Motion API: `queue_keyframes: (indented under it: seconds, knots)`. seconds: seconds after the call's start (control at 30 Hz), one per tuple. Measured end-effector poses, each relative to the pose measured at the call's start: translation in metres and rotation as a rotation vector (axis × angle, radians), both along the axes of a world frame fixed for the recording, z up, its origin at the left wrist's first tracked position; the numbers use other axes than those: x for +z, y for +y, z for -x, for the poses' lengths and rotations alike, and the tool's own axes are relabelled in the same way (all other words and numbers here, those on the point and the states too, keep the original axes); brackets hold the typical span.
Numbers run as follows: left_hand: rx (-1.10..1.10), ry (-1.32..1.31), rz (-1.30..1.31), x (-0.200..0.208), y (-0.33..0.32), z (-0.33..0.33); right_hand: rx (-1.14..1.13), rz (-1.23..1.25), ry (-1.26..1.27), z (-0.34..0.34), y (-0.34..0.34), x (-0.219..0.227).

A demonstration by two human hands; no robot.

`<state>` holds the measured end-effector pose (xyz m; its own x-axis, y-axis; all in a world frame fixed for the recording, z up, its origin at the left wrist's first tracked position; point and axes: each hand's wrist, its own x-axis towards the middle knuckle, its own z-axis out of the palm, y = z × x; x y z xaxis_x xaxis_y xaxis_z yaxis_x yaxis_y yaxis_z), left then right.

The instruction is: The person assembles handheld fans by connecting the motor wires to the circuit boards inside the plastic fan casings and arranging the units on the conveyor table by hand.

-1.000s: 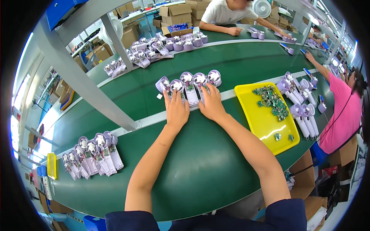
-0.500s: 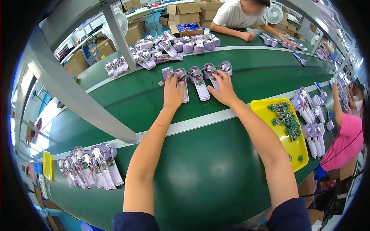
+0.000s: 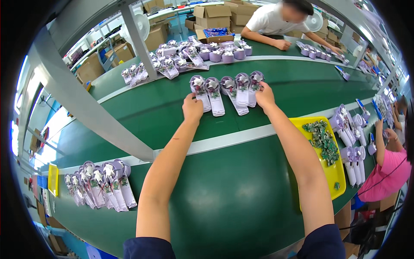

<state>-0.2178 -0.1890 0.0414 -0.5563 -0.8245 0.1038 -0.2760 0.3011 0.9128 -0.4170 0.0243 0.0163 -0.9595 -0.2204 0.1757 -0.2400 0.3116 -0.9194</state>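
Several lilac handheld fan housings (image 3: 214, 97) lie side by side on the far green belt, round ends away from me, with white fan blades and small wired boards showing. At the row's left end, the fingers of my left hand (image 3: 192, 108) are curled against the lower side of the leftmost fan housing (image 3: 202, 99). My right hand (image 3: 265, 96) grips the edge of the rightmost fan housing (image 3: 255, 82), just below its round head. Part of that housing's handle is hidden by the neighbouring one and my fingers.
A yellow tray (image 3: 340, 172) of green circuit boards (image 3: 323, 140) lies right of my right forearm. More fan housings (image 3: 101, 183) are stacked at near left. A grey post (image 3: 90, 99) rises at left. Across the belt, a person in white (image 3: 276, 21) leans beside more housings; a person in pink (image 3: 386, 172) works at right.
My hands have gone from resting over the housings with fingers spread to gripping the row's outer ends. The housings now lie closer together, and the view has shifted slightly.
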Motion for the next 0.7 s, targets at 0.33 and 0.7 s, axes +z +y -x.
queue_keyframes:
  seconds: [0.33,0.7]
  knots:
    - [-0.29,0.263,0.37,0.031,0.092,-0.075,-0.083,0.304,0.187,-0.013,0.027,0.017]
    - [0.334,-0.047,0.813,0.081,0.075,-0.401,1.176,0.121,-0.048,-0.402,-0.036,0.08]
